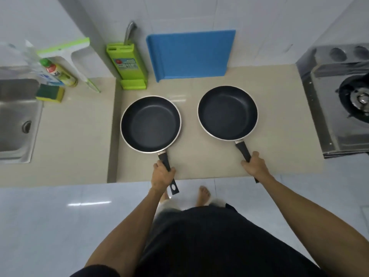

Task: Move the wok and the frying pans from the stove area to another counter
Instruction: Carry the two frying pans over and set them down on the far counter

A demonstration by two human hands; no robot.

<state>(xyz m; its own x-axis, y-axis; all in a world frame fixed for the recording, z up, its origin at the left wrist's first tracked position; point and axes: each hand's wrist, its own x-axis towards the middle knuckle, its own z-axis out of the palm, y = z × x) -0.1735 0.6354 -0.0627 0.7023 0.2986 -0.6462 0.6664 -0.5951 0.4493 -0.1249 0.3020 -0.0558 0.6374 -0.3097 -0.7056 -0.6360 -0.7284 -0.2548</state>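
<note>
Two black non-stick frying pans with pale rims sit side by side on the beige counter [191, 156]. My left hand [162, 175] is closed around the black handle of the left frying pan [150, 123]; the handle's end sticks out past the counter's front edge. The handle of the right frying pan [227, 112] is gripped by my right hand [254, 164]. Both pans are empty and level. No wok is in view.
A steel gas stove [337, 100] stands at the right. A blue cutting board [191, 54] leans on the back wall beside a green knife block [128, 65]. At the left are a steel sink [18, 124], a sponge [50, 92] and a dish soap bottle [58, 73].
</note>
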